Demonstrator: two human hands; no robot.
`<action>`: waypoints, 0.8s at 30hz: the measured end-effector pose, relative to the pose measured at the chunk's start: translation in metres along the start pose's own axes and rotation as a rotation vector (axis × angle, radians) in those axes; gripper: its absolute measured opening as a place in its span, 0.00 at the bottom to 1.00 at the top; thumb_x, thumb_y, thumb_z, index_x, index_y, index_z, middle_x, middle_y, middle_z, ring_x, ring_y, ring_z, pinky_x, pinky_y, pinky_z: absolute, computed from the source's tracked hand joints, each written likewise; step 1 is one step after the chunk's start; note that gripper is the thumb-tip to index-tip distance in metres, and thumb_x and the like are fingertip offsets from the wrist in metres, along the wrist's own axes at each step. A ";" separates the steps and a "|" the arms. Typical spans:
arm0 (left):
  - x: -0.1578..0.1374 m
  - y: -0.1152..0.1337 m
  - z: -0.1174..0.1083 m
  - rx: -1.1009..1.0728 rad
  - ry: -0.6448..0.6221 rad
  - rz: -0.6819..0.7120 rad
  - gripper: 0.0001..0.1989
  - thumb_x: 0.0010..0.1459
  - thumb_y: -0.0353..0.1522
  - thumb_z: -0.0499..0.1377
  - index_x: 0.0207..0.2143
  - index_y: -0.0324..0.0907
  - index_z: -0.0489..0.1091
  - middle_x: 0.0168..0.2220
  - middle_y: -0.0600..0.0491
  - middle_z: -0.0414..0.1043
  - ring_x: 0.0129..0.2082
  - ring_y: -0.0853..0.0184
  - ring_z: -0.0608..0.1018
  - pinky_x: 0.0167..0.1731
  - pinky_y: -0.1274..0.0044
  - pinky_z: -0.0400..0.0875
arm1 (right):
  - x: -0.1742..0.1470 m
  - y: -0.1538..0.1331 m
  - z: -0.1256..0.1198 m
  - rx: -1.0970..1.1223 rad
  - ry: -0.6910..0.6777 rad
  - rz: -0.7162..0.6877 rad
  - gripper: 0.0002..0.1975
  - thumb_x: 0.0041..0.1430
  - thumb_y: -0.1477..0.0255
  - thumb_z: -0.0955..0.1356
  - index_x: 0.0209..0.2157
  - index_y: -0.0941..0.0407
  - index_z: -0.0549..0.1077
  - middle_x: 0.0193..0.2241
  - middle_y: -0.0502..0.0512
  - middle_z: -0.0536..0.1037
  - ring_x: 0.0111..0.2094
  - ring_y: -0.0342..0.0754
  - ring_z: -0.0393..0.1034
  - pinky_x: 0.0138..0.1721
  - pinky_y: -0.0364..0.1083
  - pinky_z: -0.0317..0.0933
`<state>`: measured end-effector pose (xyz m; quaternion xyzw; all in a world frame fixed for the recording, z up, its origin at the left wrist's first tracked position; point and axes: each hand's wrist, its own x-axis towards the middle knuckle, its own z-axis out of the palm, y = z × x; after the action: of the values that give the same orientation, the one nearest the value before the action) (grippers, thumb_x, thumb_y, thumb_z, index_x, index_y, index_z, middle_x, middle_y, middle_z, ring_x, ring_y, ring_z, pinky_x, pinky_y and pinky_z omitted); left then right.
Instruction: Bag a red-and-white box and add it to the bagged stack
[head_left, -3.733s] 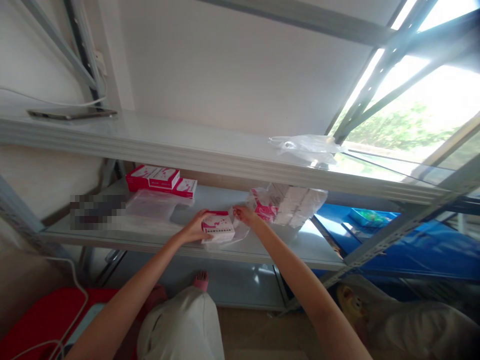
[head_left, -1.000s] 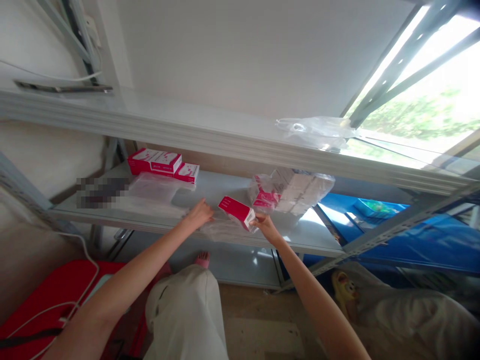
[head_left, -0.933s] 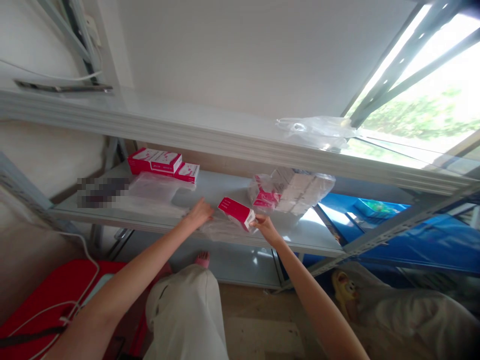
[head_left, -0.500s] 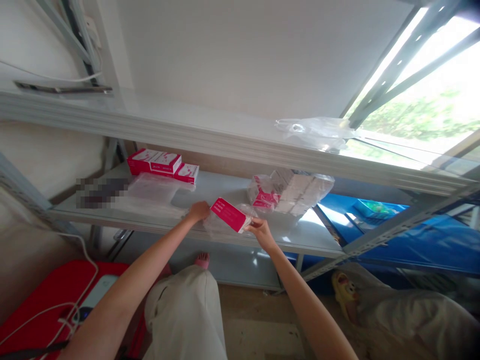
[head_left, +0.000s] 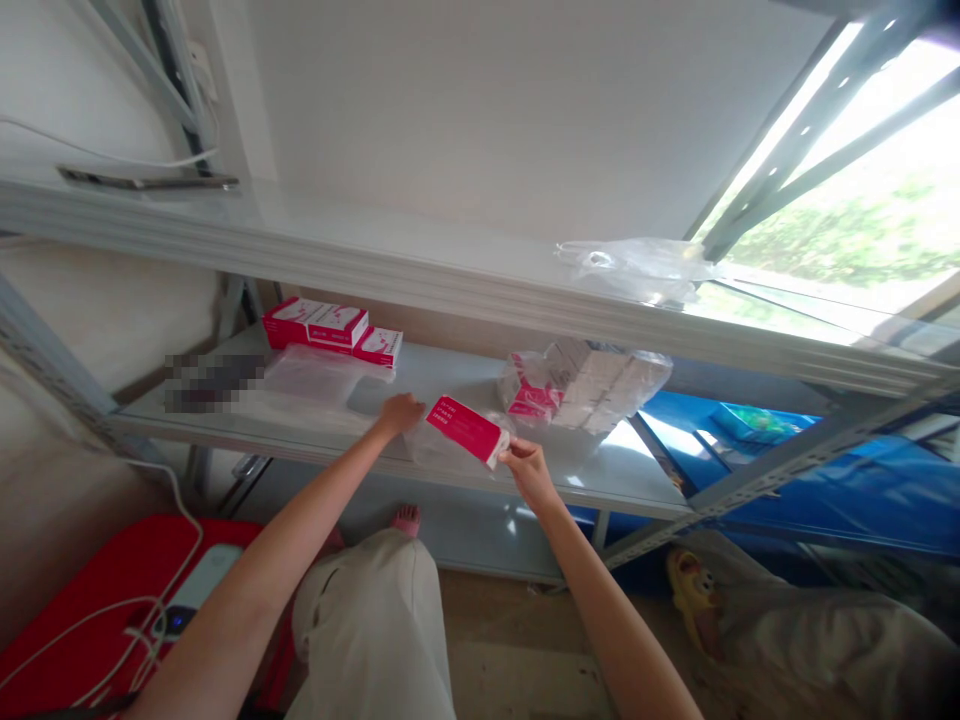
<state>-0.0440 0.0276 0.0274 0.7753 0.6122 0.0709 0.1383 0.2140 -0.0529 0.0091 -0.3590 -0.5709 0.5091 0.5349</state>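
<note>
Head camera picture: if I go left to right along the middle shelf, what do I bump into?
Pink boxes at the back → left hand → pink box being held → right hand → plastic-wrapped bundle of boxes.

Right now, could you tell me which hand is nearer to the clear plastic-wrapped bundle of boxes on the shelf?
Right. The right hand sits just below-left of the bundle; the left hand lies farther left.

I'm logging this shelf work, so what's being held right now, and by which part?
The right hand pinches the pink box at its near right end. The left hand grips the clear plastic bag by its left edge.
</note>
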 end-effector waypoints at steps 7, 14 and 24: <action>-0.037 0.004 -0.017 0.199 0.167 0.376 0.25 0.54 0.41 0.61 0.50 0.40 0.63 0.31 0.49 0.75 0.39 0.57 0.75 0.46 0.69 0.58 | 0.004 0.000 -0.005 -0.281 0.076 -0.103 0.17 0.43 0.64 0.74 0.39 0.50 0.80 0.43 0.55 0.78 0.51 0.58 0.67 0.55 0.57 0.57; -0.048 -0.004 -0.029 0.372 0.290 0.436 0.06 0.61 0.30 0.54 0.37 0.42 0.70 0.32 0.50 0.73 0.41 0.60 0.70 0.45 0.70 0.57 | 0.013 -0.005 -0.009 -0.397 -0.078 -0.172 0.15 0.47 0.63 0.73 0.39 0.50 0.80 0.43 0.56 0.78 0.49 0.58 0.68 0.52 0.56 0.61; -0.064 0.013 -0.034 0.356 0.214 0.626 0.12 0.60 0.30 0.54 0.26 0.39 0.75 0.34 0.45 0.70 0.45 0.57 0.67 0.49 0.67 0.56 | 0.023 0.013 -0.005 -0.548 0.001 -0.224 0.15 0.50 0.66 0.72 0.41 0.50 0.79 0.42 0.58 0.77 0.45 0.55 0.70 0.50 0.54 0.63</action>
<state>-0.0571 -0.0325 0.0677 0.9251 0.3590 0.0828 -0.0919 0.2137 -0.0269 0.0018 -0.4249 -0.7227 0.2735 0.4714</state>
